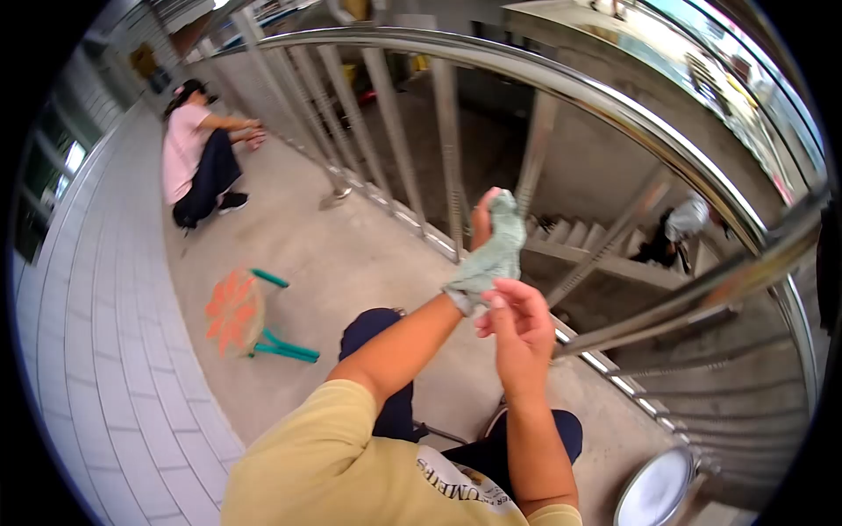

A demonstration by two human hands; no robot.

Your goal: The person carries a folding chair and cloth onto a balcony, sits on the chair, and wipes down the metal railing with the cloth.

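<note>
A pale green-grey cloth or glove covers much of my left hand and reaches down to the wrist. Some bare skin shows on its left side and at the tip, but the finger pose is mostly hidden. This hand is stretched forward beside the metal balusters. Just below it, my right hand has its fingers curled, thumb and index fingertips together at the cloth's lower edge near the left wrist.
Shiny metal railing curves ahead and right, with stairs beyond. A small stool with green legs lies tipped at left. A person in pink squats farther back. Another person is below. A round metal basin stands lower right.
</note>
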